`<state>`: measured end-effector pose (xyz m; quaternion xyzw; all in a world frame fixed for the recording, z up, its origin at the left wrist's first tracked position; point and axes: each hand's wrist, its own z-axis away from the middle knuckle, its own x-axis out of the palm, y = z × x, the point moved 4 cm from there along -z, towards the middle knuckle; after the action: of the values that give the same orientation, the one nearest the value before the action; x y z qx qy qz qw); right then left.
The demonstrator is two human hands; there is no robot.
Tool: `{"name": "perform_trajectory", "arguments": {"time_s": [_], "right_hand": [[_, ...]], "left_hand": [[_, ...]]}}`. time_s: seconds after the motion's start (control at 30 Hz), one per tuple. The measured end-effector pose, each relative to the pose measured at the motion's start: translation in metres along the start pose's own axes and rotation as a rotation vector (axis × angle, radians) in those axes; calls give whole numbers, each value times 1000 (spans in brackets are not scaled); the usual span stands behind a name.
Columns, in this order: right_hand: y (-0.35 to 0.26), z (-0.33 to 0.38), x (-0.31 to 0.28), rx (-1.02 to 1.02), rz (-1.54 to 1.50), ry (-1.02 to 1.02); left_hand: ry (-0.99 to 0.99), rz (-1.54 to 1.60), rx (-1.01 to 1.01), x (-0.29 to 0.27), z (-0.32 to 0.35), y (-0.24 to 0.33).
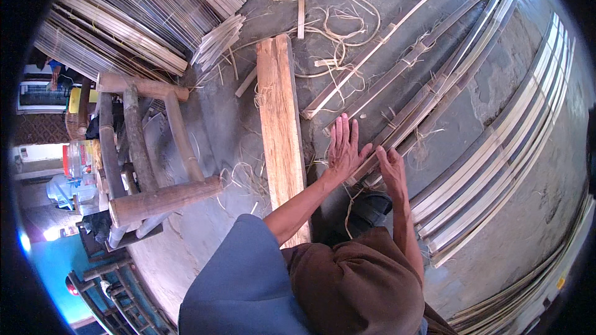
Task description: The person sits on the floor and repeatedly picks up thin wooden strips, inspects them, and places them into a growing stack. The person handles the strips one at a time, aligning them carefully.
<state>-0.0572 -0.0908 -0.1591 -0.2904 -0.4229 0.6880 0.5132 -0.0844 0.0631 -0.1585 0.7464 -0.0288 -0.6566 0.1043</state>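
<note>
Long dark split-bamboo strips [415,110] lie in a narrow bundle on the floor, running from near my feet to the far right. My left hand [345,151] is open and flat, its fingers stretched forward just left of the bundle's near end. On the other side of that end is my right hand [392,170], with thumb and forefinger apart. Its other fingers are partly hidden, and I see nothing held in it. Both thumbs come close together over the strips. Thin fibre ties stick out along the bundle. Left of my hands lies a long wooden plank [279,111].
A low bamboo-and-wood frame [164,201] stands at left. Tied stacks of slats [124,25] fill the far left. Pale slats [496,155] lie in rows at right, with longer thin strips [528,285] at lower right. A loose cane coil [347,22] lies beyond the plank.
</note>
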Motion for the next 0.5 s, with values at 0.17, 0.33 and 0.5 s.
{"name": "perform_trajectory", "arguments": {"time_s": [0.17,0.33,0.5], "right_hand": [[10,-9,-8,54,113,-36],[21,-8,-7,-40,-19,10],[14,-8,5,-133,-10,70]], "left_hand": [[32,219,-23,4,-9,-12],[-68,624,-101,-34,-40,1],[-457,754,-80,-36,-99,63]]}}
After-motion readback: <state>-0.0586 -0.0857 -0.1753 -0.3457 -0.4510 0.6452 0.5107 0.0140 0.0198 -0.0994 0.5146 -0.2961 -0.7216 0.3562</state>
